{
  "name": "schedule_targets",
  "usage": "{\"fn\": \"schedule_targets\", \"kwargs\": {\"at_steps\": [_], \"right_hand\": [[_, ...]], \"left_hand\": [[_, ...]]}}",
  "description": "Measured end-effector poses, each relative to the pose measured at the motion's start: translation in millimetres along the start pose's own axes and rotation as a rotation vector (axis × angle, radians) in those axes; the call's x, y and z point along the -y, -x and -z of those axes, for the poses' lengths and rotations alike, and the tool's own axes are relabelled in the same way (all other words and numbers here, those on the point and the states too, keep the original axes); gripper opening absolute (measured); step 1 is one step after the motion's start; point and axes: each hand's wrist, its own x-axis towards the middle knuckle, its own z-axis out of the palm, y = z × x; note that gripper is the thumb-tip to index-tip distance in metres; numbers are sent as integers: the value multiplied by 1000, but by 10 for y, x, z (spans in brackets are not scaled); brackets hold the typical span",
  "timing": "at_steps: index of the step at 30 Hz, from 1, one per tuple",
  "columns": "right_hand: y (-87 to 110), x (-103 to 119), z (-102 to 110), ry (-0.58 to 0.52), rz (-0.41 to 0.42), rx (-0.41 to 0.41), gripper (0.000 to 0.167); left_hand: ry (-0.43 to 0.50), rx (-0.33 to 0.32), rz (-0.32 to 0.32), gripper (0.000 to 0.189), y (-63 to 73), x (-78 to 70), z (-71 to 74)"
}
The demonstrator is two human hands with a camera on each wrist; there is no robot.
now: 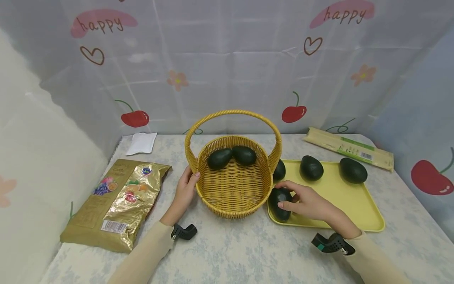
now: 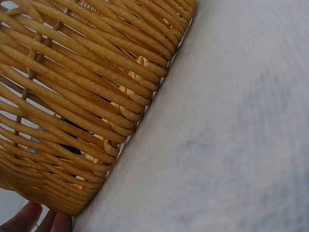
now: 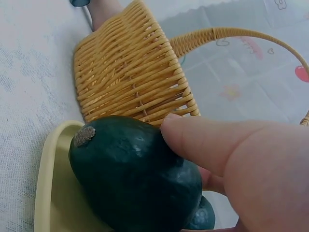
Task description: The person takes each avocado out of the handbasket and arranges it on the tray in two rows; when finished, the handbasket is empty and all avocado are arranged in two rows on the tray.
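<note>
Nearest the viewer, the right hand (image 1: 306,201) gripped a dark green avocado (image 3: 135,179) between thumb and curled fingers at the left front corner of the yellow tray (image 1: 340,201); the left hand (image 1: 185,184) held the side of the wicker basket (image 1: 234,213), thumb at the rim. The avocado's skin looked smooth, so a grip near the fingertips might have let it slip and roll. Because the basket wall stood just beside it, a low lift could have knocked fruit against rim, and a slack left hand could then have let the basket shift. Farther back, three loose avocados (image 1: 311,168) lay on the tray, one partly hidden by the basket, liable to roll if jolted; two basketed avocados (image 1: 220,158), toward the far side of the floor, could have been bruised by a dropped fruit.

Among labels, the gold candy bag (image 1: 95,213) at left showed fruit pictures, a barcode (image 1: 113,226) and lettering that seemed to include "Candy"; its logo (image 1: 146,172) was too small to read. Behind the tray, a pale packet (image 1: 319,138) with a green band bore a barcode and illegible print. On the backdrop cloth (image 1: 227,79), "happy" appeared twice in brown script
</note>
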Motion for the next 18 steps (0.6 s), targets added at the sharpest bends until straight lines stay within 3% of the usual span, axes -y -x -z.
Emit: {"fn": "schedule_targets", "kwargs": {"at_steps": [18], "right_hand": [[-7,0,22,11,-45,-1,54]], "left_hand": [[-6,6,17,55,8,-17,6]]}}
